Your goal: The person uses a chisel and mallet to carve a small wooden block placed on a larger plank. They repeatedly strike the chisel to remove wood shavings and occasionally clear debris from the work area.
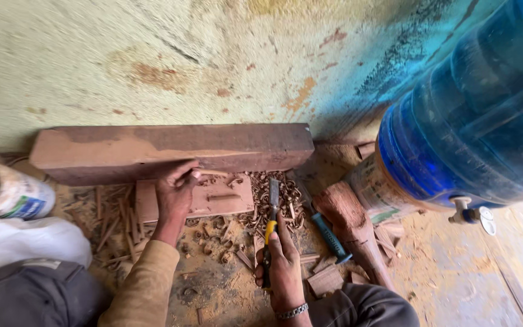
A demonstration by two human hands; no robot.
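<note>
Left hand presses flat on the small wood block by the floor's wall edge under the big beam, right hand fisted round yellow-handled chisel; blade slip risks those left fingers.

Chisel lies right of flat board, beam behind both.

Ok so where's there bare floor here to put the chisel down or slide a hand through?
Bare floor lies on the right, below the blue water jug and beyond the wooden mallet. Crowded: shavings and offcuts fill the ground between the left hand, on the small board, and the right hand holding the chisel.
</note>
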